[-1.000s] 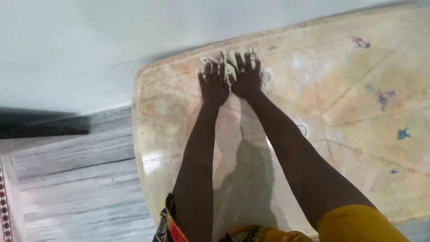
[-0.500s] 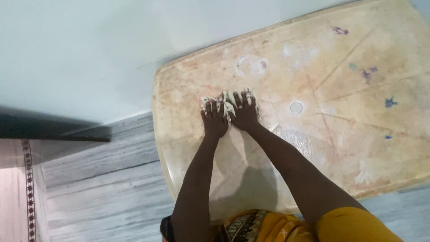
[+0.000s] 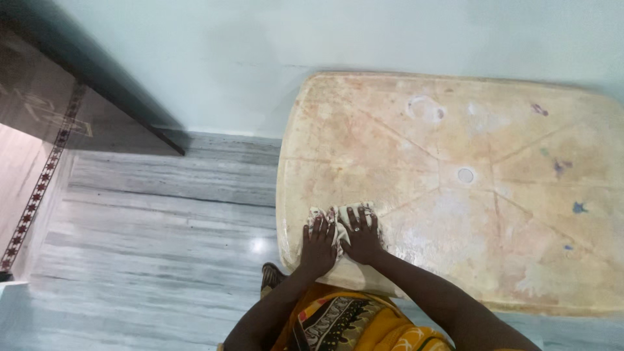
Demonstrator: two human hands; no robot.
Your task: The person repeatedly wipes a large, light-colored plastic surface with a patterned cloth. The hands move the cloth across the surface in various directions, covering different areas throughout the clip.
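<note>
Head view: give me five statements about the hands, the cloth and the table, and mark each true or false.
1. Both hands, left hand and right hand, press on the cloth. True.
2. The cloth lies at the far edge of the table, by the wall. False: it lies near the table's near left corner, close to the person.
3. The table top is stained and has a small round hole near its middle. True.
4. The right hand holds a bottle. False: it lies flat on the cloth.
5. The floor is red carpet. False: it is grey streaked stone.
</note>
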